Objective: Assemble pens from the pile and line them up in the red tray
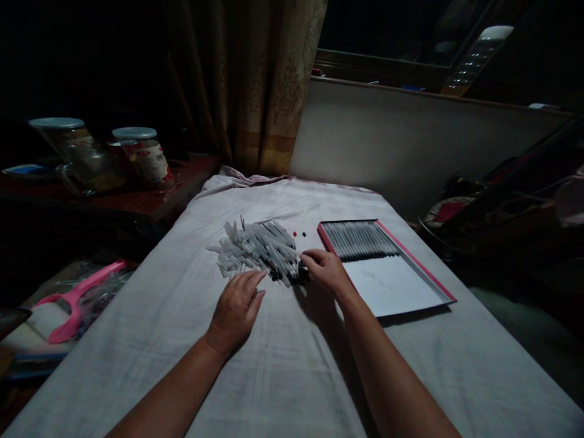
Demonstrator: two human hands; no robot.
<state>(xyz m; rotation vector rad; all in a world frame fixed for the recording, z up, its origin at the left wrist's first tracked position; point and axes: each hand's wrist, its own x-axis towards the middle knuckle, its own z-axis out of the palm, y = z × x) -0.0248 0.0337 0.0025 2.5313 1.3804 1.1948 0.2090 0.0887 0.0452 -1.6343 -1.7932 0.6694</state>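
A loose pile of slim, clear-barrelled pens [258, 246], several with black ends, lies on the white cloth. My left hand [237, 307] rests at the pile's near edge, its fingers stretched out and thumb apart, with nothing visible in it. At the pile's right side, my right hand [325, 271] has its fingertips closed together beside the black ends; what they pinch, if anything, cannot be made out. Right of that hand lies a shallow red-edged box [426, 258], where similar pens [362, 239] sit in a neat row at the far end, above a white sheet [387, 286].
A small red bead-like piece [294, 233] and a black one [304, 234] lie beyond the right hand. On the left, lidded jars [150, 159] stand on a dark red table [159, 204]; below is a pink-handled item [73, 304]. A curtain [274, 91] hangs behind.
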